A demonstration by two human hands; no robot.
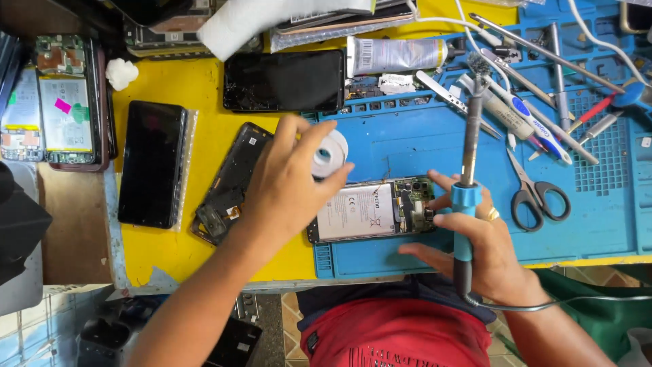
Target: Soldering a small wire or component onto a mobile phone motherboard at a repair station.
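From the head camera, looking down on the bench [176,251]: the left hand [288,180] hovers with fingers curled around a small white spool [331,153], gripping it between thumb and fingertips. Just beyond the fingertips, at the far side of the hand, lies a dark phone with a cracked screen [284,80]. Under the wrist and to the outer side of this hand sits a black phone back cover [227,183], tilted on the yellow surface; farther out from it lies a black phone in a clear sleeve [152,164].

Between the two hands lies an opened phone [372,209] with its battery and circuit board showing, resting on the blue work mat [414,139]. The left hand is just above its near end.

The right hand [479,248] is clenched around the blue handle of a soldering iron [467,177], which stands away from the person, its tip reaching toward the tools at the far edge of the mat. The fingertips of this hand touch the board end of the opened phone. A ring shows on one finger. The iron's cable trails off to the outer side of the wrist.

To the outer side of the right hand lie black-handled scissors [536,194]. Beyond the iron's tip are a silver tube [397,56], tweezers [448,100] and a white pen [526,122].
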